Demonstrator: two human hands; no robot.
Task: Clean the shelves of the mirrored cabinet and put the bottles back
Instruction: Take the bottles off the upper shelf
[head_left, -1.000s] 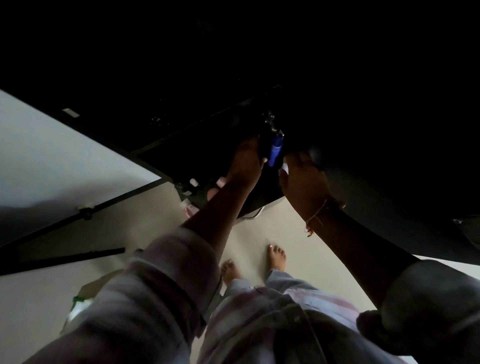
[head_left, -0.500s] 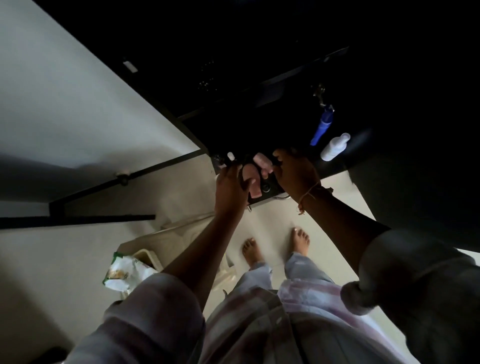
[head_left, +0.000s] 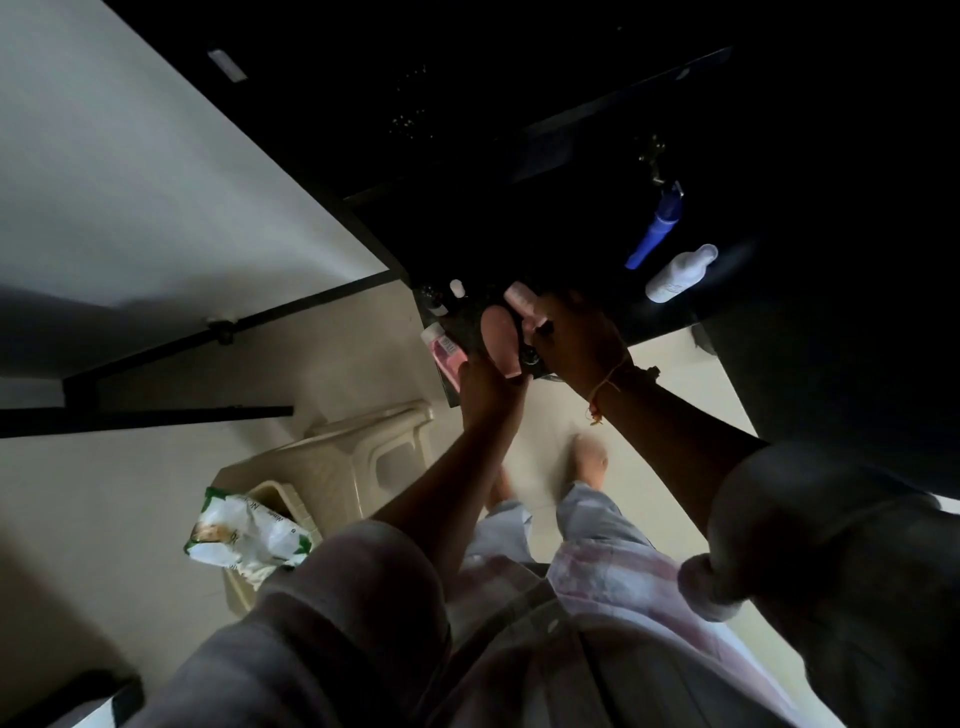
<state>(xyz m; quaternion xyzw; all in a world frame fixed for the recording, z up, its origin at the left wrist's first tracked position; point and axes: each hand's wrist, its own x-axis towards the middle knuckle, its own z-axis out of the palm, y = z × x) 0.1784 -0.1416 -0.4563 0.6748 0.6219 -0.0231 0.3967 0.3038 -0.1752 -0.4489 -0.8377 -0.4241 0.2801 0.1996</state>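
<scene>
Bottles at the dark counter's (head_left: 470, 325) near left corner: peach bottle (head_left: 501, 340) gripped round its lower end by the left hand (head_left: 488, 389); pale pink bottle (head_left: 522, 304) pinched in the right hand (head_left: 576, 340), touching it. Pink tube (head_left: 444, 353) overhangs the left edge. Blue bottle (head_left: 654, 228) and white bottle (head_left: 680, 273) sit farther right.

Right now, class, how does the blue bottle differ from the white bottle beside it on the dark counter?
Colour: the blue bottle is bright blue, the white bottle white. Shape: the blue bottle is slim and long; the white bottle is stouter with a rounded cap. Shared: both sit untouched on the counter; the left hand grips a peach bottle, the right hand a pink bottle.
</scene>
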